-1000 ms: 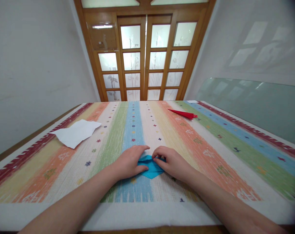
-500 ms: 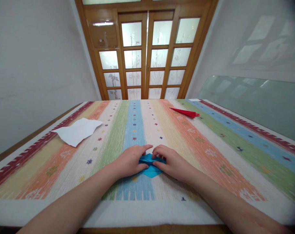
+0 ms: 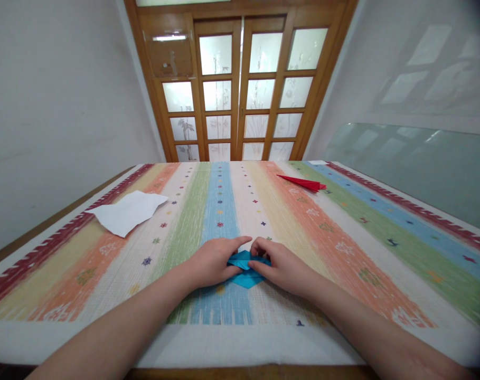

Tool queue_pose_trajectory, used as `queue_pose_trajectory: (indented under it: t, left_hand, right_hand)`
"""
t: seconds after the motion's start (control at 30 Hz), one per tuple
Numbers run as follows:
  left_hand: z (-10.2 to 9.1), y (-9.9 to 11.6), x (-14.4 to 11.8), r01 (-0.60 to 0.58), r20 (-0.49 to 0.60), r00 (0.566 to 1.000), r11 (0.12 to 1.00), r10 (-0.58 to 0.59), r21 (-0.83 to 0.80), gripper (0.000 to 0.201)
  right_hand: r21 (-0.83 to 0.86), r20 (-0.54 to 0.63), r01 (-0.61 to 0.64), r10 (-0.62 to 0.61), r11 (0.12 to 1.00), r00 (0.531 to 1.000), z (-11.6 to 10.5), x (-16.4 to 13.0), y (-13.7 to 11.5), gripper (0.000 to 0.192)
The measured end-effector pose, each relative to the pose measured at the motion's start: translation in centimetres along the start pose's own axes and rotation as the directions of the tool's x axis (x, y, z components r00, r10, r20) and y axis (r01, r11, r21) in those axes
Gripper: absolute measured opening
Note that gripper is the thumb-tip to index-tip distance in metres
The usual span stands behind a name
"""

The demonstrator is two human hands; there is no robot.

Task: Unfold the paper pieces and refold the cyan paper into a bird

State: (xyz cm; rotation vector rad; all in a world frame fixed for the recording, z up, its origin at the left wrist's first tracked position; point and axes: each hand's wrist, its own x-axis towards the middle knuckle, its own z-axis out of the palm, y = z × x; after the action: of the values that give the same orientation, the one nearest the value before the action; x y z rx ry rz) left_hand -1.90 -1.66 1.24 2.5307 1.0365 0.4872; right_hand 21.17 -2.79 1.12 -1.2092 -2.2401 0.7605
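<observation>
A small folded blue paper (image 3: 245, 270) lies on the striped tablecloth (image 3: 342, 237) near the table's front edge. My left hand (image 3: 212, 262) presses on its left side, thumb and fingers pinching the paper's edge. My right hand (image 3: 279, 264) grips its right side, fingertips curled over the top fold. The two hands nearly touch above the paper, and most of the paper is hidden beneath them; only its lower point and a middle patch show.
A white sheet of paper (image 3: 126, 212) lies at the left of the table. A folded red paper shape (image 3: 303, 182) rests at the far right. Wooden doors with frosted glass (image 3: 240, 89) stand behind the table; a glass panel (image 3: 414, 163) runs along the right.
My hands have drawn slightly closer together over the blue paper, covering more of it. The view has shifted a little; the white and red papers stay where they were.
</observation>
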Motion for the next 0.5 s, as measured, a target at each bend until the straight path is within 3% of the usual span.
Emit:
queue_pose_trajectory:
  t: [0.33, 0.5]
  left_hand:
    - [-0.31, 0.4, 0.1, -0.022, 0.006, 1.0, 1.0, 0.022, -0.011, 0.076]
    - [-0.26, 0.19, 0.06, -0.02, 0.008, 1.0, 1.0, 0.02, -0.012, 0.075]
  right_hand:
    - [0.052, 0.028, -0.003, 0.002, 0.999, 1.0, -0.09, -0.06, -0.04, 0.038]
    - [0.02, 0.054, 0.07, -0.071, 0.997, 0.996, -0.14, -0.02, -0.06, 0.025]
